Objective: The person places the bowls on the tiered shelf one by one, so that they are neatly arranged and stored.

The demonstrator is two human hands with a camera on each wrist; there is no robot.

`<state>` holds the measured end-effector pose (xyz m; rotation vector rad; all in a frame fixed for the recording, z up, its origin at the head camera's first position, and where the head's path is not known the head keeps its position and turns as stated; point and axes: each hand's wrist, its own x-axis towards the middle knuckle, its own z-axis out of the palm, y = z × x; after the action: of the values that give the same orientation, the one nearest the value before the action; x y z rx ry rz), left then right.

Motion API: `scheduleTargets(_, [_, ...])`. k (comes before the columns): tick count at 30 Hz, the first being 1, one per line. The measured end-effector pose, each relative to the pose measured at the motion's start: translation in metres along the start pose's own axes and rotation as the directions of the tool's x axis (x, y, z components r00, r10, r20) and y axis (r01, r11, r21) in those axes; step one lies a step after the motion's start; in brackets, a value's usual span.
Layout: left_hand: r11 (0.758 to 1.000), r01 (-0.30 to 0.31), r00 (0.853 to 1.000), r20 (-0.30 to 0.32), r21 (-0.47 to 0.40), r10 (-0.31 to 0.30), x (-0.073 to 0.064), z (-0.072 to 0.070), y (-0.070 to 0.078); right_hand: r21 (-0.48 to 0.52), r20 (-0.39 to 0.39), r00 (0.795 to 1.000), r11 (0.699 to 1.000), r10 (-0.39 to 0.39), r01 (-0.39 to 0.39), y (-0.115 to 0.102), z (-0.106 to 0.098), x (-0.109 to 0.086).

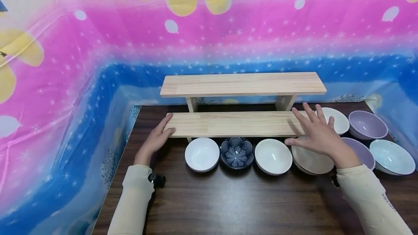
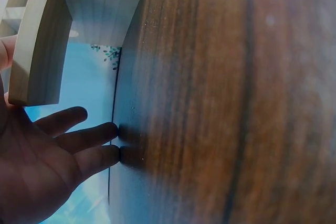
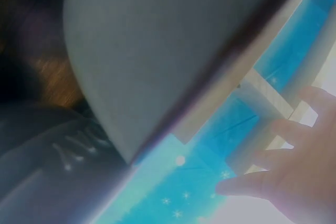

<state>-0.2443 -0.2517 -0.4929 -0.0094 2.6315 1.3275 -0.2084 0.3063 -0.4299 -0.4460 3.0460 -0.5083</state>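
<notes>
- Since the left hand (image 1: pixel 155 140) pinches one end of the shelf (image 1: pixel 228 124), behind the front bowls (image 1: pixel 273 157), a hard tug could skew it into the leftmost bowl (image 1: pixel 202 154).
- Right hand (image 1: pixel 321 137): fingers spread, holding nothing; lowered carelessly, it might knock the beige bowl (image 1: pixel 311 161).

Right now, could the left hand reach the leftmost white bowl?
Probably yes: the left hand touches the lower shelf, and no other bowl stands between this hand and the leftmost white bowl.

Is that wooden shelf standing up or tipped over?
Standing up. The wooden shelf has both boards lying flat, with upright supports showing under the top one.
</notes>
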Motion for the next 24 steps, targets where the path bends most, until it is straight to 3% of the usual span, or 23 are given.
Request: scheduleTargets(24, [1.000, -0.001, 1.000, -0.007, 0.006, 0.001, -0.003, 0.000, 0.001, 0.021, 0.024, 0.999, 0.999, -0.047, 0.047, -0.020, 0.004, 0.007])
